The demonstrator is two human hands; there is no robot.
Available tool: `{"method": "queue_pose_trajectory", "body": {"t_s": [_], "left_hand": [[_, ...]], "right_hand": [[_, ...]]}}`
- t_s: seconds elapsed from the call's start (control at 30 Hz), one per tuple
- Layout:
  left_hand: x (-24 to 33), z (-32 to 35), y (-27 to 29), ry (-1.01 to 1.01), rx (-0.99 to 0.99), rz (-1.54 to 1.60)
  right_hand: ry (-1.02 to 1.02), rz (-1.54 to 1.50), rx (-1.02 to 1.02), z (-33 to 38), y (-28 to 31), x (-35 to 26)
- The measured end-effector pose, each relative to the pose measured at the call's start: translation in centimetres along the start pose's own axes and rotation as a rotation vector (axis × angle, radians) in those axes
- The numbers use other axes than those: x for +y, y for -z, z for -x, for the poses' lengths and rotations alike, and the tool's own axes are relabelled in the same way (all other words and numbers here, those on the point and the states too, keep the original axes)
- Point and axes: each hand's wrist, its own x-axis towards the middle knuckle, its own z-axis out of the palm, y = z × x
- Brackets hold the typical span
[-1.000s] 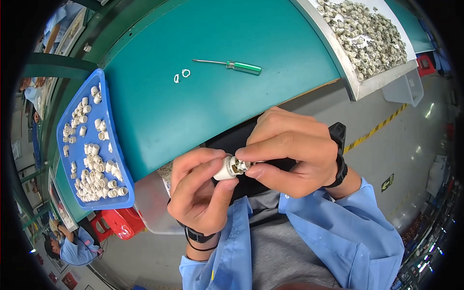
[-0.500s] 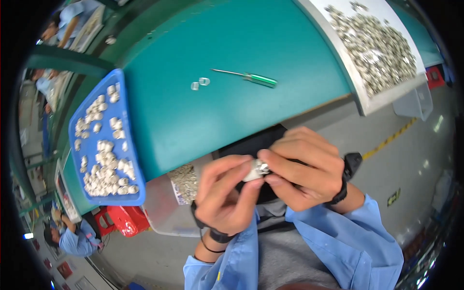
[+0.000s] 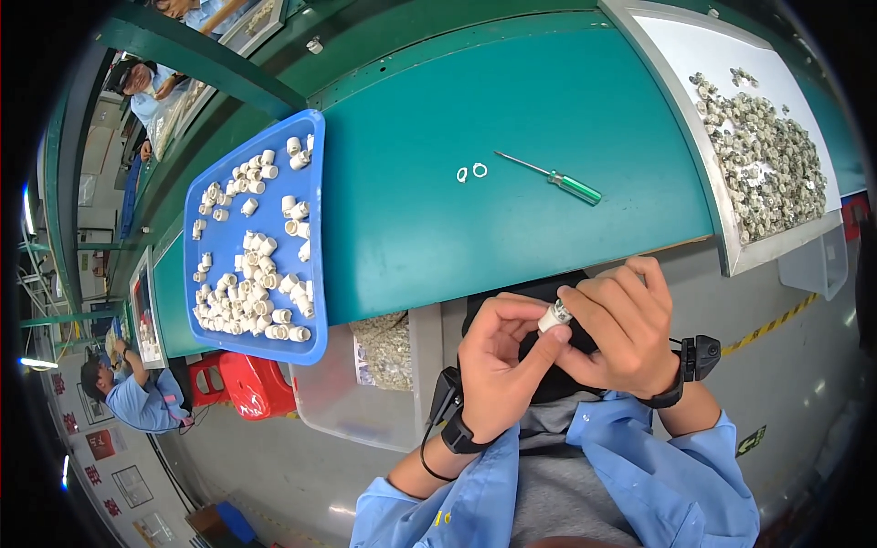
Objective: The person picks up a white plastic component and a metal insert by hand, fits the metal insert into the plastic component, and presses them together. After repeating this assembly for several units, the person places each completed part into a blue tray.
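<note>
White cylinder being held up between both hands, just off the near edge of the green bench.
It is being pinched by thumb and forefinger of the left hand; its upper end, some grey metal showing, is being touched by the curled fingers of the right hand; contact partly hidden, can't tell if pinched there too. On the bench, two white rings are being shown near the tip of a green-handled screwdriver. More white cylinders are being held in a blue tray at left, small metal parts in a metal-edged tray at right.
</note>
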Motion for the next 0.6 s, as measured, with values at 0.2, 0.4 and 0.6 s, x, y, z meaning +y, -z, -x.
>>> {"method": "queue_pose_trajectory", "body": {"t_s": [0.2,0.4,0.6], "left_hand": [[0.5,0.0,-0.8,0.198,-0.234,-0.312],[-0.7,1.6,-1.0,0.153,-0.114,-0.267],[-1.4,1.0,-2.5,0.124,-0.079,-0.143]], "right_hand": [[-0.018,0.104,-0.023,0.9,1.1,0.8],[0.075,-0.102,0.079,1.3,-0.6,1.4],[0.076,-0.223,0.106,2.8,-0.1,2.0]]}}
